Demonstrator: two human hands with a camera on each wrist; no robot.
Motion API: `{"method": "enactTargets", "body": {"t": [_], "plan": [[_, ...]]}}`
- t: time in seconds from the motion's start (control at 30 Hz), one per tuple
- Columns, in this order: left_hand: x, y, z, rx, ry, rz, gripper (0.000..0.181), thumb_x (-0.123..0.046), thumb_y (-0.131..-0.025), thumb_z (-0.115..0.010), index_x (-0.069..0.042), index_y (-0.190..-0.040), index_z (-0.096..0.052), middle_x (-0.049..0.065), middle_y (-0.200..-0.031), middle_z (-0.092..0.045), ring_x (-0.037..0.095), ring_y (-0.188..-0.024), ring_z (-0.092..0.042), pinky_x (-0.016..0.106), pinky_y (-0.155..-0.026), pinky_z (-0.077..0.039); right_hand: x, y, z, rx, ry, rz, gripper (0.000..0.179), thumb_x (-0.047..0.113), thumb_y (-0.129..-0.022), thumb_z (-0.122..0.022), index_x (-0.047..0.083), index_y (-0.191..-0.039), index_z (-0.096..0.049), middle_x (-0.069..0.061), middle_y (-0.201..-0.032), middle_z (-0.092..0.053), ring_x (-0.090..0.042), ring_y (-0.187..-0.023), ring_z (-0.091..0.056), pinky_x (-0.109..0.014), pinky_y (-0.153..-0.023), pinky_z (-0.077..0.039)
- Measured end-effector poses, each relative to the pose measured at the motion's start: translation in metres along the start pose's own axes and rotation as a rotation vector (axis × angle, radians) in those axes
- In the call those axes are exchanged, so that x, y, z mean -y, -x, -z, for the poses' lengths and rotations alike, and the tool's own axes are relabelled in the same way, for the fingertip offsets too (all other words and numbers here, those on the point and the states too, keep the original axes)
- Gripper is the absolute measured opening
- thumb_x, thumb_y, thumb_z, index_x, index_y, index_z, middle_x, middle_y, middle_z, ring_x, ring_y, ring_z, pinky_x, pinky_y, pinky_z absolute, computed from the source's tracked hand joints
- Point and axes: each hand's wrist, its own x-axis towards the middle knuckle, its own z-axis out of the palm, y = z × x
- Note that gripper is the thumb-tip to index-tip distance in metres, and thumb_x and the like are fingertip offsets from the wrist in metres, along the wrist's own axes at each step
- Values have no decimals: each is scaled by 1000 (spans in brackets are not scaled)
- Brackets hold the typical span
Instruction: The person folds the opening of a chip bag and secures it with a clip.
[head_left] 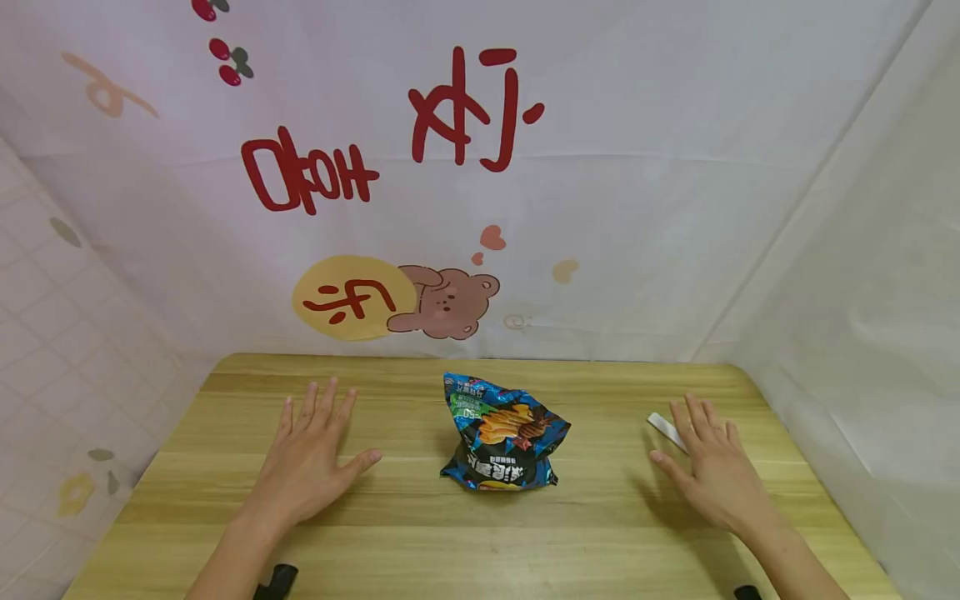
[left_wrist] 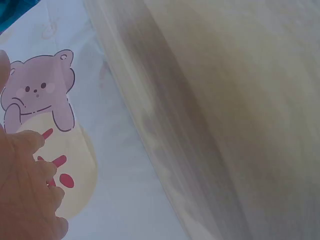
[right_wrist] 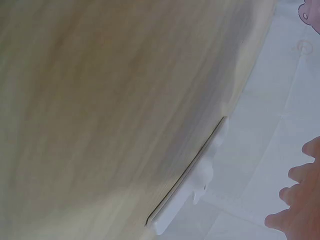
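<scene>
A blue and black snack bag (head_left: 502, 437) with pictured chips stands slightly crumpled at the middle of the wooden table. To its left, my left hand (head_left: 307, 462) is spread palm down with fingers straight, holding nothing. My right hand (head_left: 711, 475) is on the other side, fingers extended over the table and casting a shadow. Beside its fingers lies a slim white bar-shaped item (head_left: 666, 432), partly hidden by the hand. In the right wrist view this white item (right_wrist: 187, 192) shows a flat edge and a small raised part; my fingers are apart from it.
The wooden table (head_left: 517, 542) meets a white cloth backdrop (head_left: 637, 192) printed with red characters and a bear. White cloth side walls rise at left and right. A black wrist device (head_left: 279, 579) shows under the left forearm.
</scene>
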Motion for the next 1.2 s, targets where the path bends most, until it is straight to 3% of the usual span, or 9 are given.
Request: {"method": "enactTargets", "body": {"t": [0.2,0.4,0.57,0.77,0.93,1.2], "plan": [[-7,-3,2,-21,15,-17,95,-63,-98,-63,-3,-164,-31,24,-172,-12,46,-158,-3,63,-123,4,9,-2,0,3,-21,8,85,44,-106,-59,1,-166,-17,-27,-171,-7,-46,-158,-3,-66,-122,4],[-16,-9,2,-53,21,-36,95,-61,-97,-65,-4,-164,-30,24,-171,-15,47,-158,-8,59,-123,12,23,-9,-1,-11,-46,17,85,44,-105,-61,-1,-165,-20,-30,-169,-12,-46,-158,-8,-66,-122,-2],[-26,-15,2,-98,26,-62,95,-61,-96,-66,-3,-163,-32,23,-171,-18,48,-157,-14,63,-123,6,35,-12,-2,-61,-74,26,84,42,-104,-64,0,-164,-25,-29,-169,-17,-44,-158,-13,-62,-124,-4],[-41,-24,3,-137,61,-85,95,-63,-94,-66,-2,-161,-37,23,-170,-23,47,-156,-19,60,-124,9,47,-15,-3,-91,-120,31,83,40,-102,-68,1,-163,-29,-25,-170,-21,-47,-154,-23,-67,-121,-16],[-55,-32,2,-160,100,-97,95,-64,-93,-67,-5,-162,-36,19,-171,-21,42,-158,-17,62,-124,4,56,-20,-2,-98,-153,18,83,39,-100,-70,4,-164,-30,-22,-170,-25,-55,-146,-33,-72,-109,-31],[-75,-44,0,-285,164,-180,92,-61,-92,-70,-9,-160,-39,18,-166,-34,38,-154,-29,62,-124,-4,76,-24,-3,-113,-224,12,80,36,-101,-69,11,-166,-29,-18,-169,-30,-54,-141,-42,-71,-103,-38]]}}
